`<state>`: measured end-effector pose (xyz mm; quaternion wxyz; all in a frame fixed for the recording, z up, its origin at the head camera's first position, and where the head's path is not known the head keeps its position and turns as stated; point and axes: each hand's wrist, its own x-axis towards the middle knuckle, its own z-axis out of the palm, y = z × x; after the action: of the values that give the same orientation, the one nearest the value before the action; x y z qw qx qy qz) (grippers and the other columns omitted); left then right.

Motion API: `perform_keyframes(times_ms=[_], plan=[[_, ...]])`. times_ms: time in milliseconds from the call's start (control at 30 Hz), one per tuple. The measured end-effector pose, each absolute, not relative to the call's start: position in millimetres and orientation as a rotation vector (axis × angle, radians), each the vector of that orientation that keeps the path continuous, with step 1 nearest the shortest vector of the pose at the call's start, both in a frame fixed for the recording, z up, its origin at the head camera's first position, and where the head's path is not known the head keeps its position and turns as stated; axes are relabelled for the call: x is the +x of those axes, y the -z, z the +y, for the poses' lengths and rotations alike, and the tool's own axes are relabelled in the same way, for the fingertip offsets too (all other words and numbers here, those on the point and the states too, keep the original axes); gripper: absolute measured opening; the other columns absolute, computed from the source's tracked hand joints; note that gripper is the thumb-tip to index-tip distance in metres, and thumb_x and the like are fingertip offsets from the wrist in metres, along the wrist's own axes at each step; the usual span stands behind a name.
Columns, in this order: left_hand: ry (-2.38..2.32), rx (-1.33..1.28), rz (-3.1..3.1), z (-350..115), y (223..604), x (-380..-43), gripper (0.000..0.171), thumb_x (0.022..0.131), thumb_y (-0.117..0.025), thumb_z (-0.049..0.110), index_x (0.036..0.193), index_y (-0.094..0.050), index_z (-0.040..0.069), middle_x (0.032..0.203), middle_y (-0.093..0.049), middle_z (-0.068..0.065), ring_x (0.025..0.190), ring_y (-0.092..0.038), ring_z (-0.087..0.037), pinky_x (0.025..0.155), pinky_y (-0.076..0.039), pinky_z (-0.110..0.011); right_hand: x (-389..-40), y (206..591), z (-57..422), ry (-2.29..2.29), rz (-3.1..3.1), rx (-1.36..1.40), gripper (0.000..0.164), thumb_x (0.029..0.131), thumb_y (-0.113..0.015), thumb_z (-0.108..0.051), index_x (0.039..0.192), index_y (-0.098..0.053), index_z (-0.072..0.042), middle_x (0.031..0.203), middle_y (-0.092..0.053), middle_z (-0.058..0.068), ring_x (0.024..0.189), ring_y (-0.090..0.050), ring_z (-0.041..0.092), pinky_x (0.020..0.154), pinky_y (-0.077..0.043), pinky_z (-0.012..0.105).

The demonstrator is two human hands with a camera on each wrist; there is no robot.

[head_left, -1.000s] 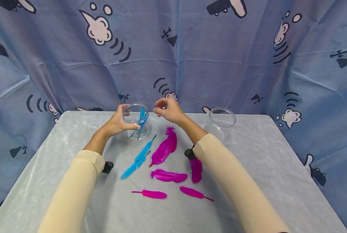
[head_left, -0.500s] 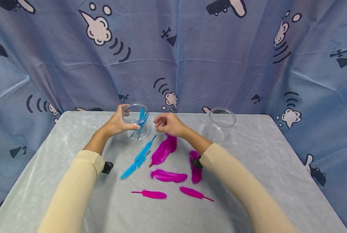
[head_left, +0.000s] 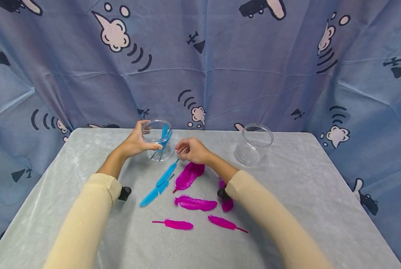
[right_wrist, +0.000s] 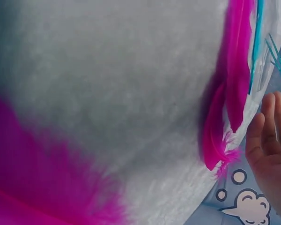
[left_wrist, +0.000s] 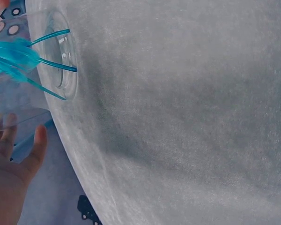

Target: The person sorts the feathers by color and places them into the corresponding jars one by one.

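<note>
My left hand (head_left: 136,141) grips a clear jar (head_left: 157,140) at the back left, thumb in front and fingers behind it. Blue feathers (left_wrist: 14,54) stand inside the jar, quills down. Two more blue feathers (head_left: 166,175) lie end to end on the table in front of it. My right hand (head_left: 194,151) is low beside the jar, its loosely bent fingertips right at the quill end of the upper blue feather. In the right wrist view its fingers (right_wrist: 268,122) are relaxed, with nothing between them. A large magenta feather (head_left: 188,175) lies partly under this hand.
A second clear jar (head_left: 249,155) stands at the back right. Several magenta feathers (head_left: 195,203) lie on the grey-clothed table (head_left: 308,209), one partly covered by the right wrist camera. A blue patterned curtain (head_left: 220,67) hangs behind the table's back edge.
My right hand has come down from the level of the jar's rim toward the table and the upper blue feather's quill end. The left hand and its jar have stayed in place.
</note>
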<state>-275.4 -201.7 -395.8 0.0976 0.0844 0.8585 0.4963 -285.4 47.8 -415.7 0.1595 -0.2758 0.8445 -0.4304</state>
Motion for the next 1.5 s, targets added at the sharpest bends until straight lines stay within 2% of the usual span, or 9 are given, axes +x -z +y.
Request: perform_keyframes(times_ms=[733,867,1067,1500], plan=[[-1.482,0.282,2.532,-200.8,394.3,-275.2,0.109,0.081,-0.085,0.023,0.154,-0.005,0.008,0.157,-0.027,-0.024,0.146,-0.025,-0.038,0.112,-0.029,-0.059,-286.9,434.1,45.5,1.162,2.466,-0.761,0.032,0.080,-0.062,0.017,0.111,-0.066,0.008,0.105,-0.071,0.019,0.098,-0.067,0.028,0.085,-0.053,0.028],[-1.480,0.281,2.533,-200.8,394.7,-275.6,0.109,0.081,-0.085,0.022,0.154,-0.005,0.007,0.156,-0.026,-0.025,0.146,-0.025,-0.038,0.112,-0.029,-0.059,-286.7,436.8,43.8,1.161,2.480,-0.763,0.033,0.079,-0.060,0.018,0.110,-0.067,0.008,0.103,-0.071,0.018,0.094,-0.066,0.025,0.080,-0.052,0.024],[-1.469,0.272,2.536,-201.4,395.1,-276.0,0.108,0.082,-0.084,0.022,0.154,-0.005,0.008,0.157,-0.026,-0.024,0.146,-0.024,-0.038,0.112,-0.030,-0.059,-289.5,441.6,41.1,1.078,2.539,-0.807,0.032,0.078,-0.057,0.016,0.104,-0.070,0.004,0.098,-0.070,0.014,0.084,-0.061,0.019,0.068,-0.044,0.018],[-1.470,0.259,2.535,-201.6,395.5,-275.4,0.108,0.083,-0.083,0.023,0.155,-0.004,0.008,0.157,-0.025,-0.024,0.146,-0.024,-0.038,0.112,-0.031,-0.059,-287.7,438.2,37.2,0.995,2.583,-0.802,0.028,0.079,-0.061,0.015,0.101,-0.071,0.001,0.089,-0.069,0.009,0.077,-0.058,0.016,0.067,-0.044,0.018]])
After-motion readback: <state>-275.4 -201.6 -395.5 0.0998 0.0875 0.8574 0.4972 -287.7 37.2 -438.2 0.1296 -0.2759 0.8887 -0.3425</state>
